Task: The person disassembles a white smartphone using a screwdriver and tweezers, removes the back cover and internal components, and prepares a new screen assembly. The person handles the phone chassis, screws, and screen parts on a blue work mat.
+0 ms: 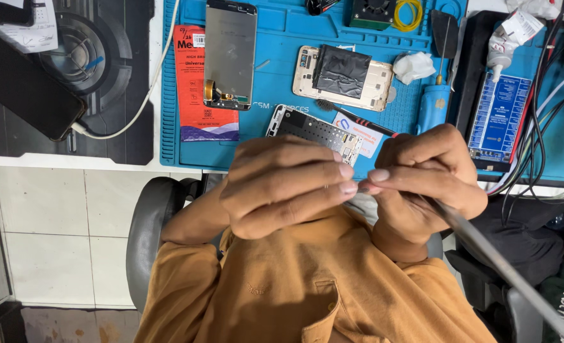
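Far left, a dark slab phone [21,89] lies on a black mat with a white cable plugged into it. On the blue silicone work mat [282,32] next to it are a red cardboard packet [199,82], a detached glass screen panel with its gold flex end exposed [231,51], a bare perforated phone mid-frame [313,130], and a gold phone body with black foil over its open back [344,76]. Judging by that, the stripping down looks largely done, while nothing has yet been put back together.

In front of the orange shirt, the left hand [282,184] is curled up, its fingertips pressed tight against those of the right hand [421,181]. If something tiny sits between them, I cannot make it out. The right hand is closed around a long grey metal tool [504,273], pinching it near the tip, with the shaft slanting down to the lower right.

Further right lie a crumpled white tissue [414,67] and a blue-handled screwdriver [434,105], then a blue rectangular test board [501,114] beside tangled cables [542,127].
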